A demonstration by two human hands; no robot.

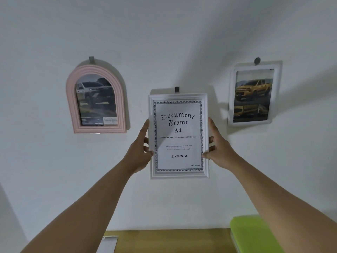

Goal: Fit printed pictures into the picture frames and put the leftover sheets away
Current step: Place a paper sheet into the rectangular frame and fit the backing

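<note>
A white rectangular picture frame (178, 96) hangs on the wall from a grey hook (177, 89). It shows its stock insert sheet reading "Document Frame A4". My left hand (141, 148) grips the frame's left edge, thumb on the front. My right hand (218, 148) grips the right edge the same way. To the left hangs a pink arched frame (70, 99) with a picture of a silver pickup truck. To the right hangs a white frame (277, 92) with a picture of a yellow pickup truck.
A wooden tabletop (169, 240) lies below against the white wall. A lime green folder (253, 232) rests at its right end. A printed sheet (108, 243) shows at the table's lower left edge.
</note>
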